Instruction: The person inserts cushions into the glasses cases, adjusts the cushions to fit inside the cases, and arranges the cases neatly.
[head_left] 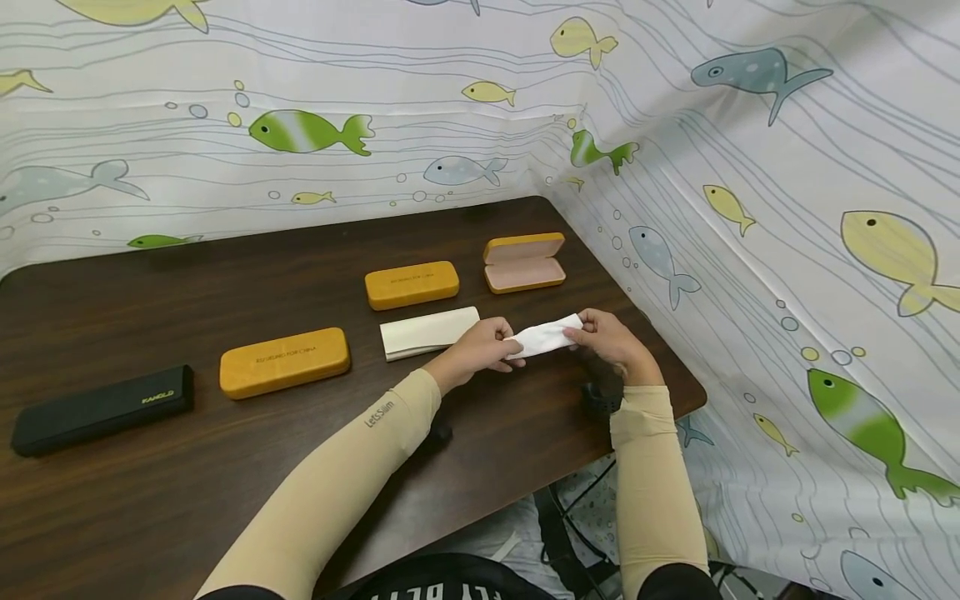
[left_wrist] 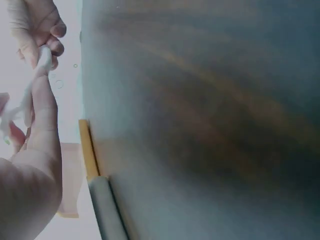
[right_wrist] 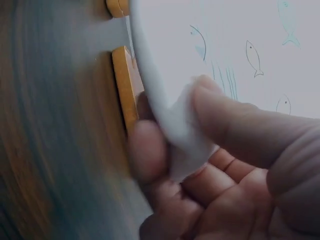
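Between my two hands a folded white cloth (head_left: pixel 546 337) is stretched over the right part of the table. My left hand (head_left: pixel 482 346) pinches its left end with thumb and fingers. At the other end my right hand (head_left: pixel 609 340) grips it, and the right wrist view shows the thumb (right_wrist: pixel 230 120) pressed on the white cloth (right_wrist: pixel 172 115). Just left of my left hand lies a folded cream cloth (head_left: pixel 420 332). Beyond the hands stands an open yellow glasses case (head_left: pixel 525 275) with a pale pink lining.
Two closed yellow glasses cases (head_left: pixel 285 362) (head_left: pixel 412 285) lie on the dark wooden table (head_left: pixel 247 475). A long black case (head_left: pixel 105 410) is at the far left. A fish-patterned curtain (head_left: pixel 420 75) hangs along the back and right edges.
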